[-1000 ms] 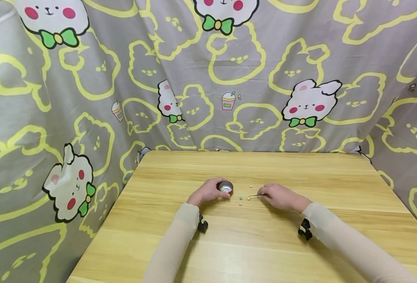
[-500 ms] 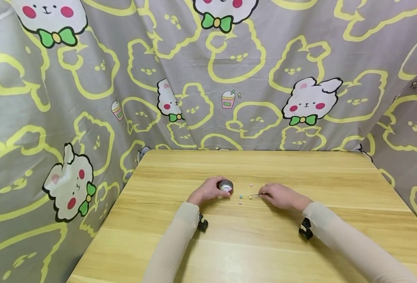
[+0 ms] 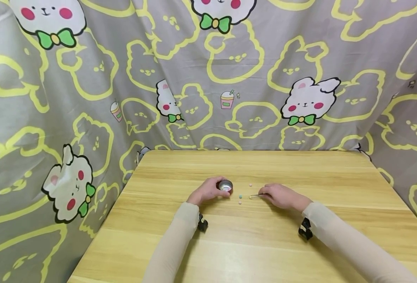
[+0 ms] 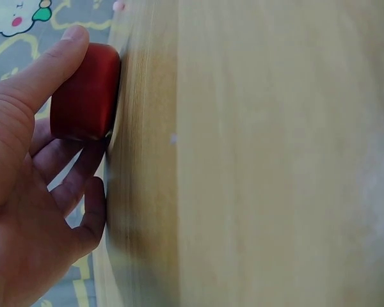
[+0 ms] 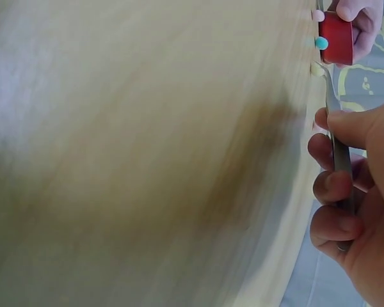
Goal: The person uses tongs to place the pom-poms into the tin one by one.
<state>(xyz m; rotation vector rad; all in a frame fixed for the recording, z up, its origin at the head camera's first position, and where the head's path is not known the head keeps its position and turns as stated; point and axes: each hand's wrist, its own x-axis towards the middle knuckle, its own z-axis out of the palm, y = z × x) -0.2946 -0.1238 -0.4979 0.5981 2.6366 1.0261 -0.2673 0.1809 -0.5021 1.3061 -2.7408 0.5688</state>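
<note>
My left hand [image 3: 208,191] holds a small round tin [image 3: 225,186] by its sides, thumb near, fingers beyond. Its outer wall [image 4: 86,93] is red in the left wrist view, and pale bits show inside in the head view. Metal tweezers [image 5: 338,153] are pinched between the thumb and fingers of my right hand [image 3: 280,196]. At their tips is a small yellow ball [image 5: 317,69]; whether they grip it I cannot tell. Between tin and tweezers lies a teal ball [image 3: 240,196]. One pink ball [image 3: 240,203] is nearer me, another pink ball [image 3: 250,184] farther off.
The wooden table [image 3: 229,243] carries everything and reaches back to a grey curtain [image 3: 201,67] with yellow cartoon outlines. This curtain also hangs along the left and right sides. A black wrist device [image 3: 305,229] sits under the right sleeve, and another black device [image 3: 202,223] under the left.
The tweezer tips and the yellow ball have shifted slightly right, and the tips look closer together. The left hand and tin have stayed in place.
</note>
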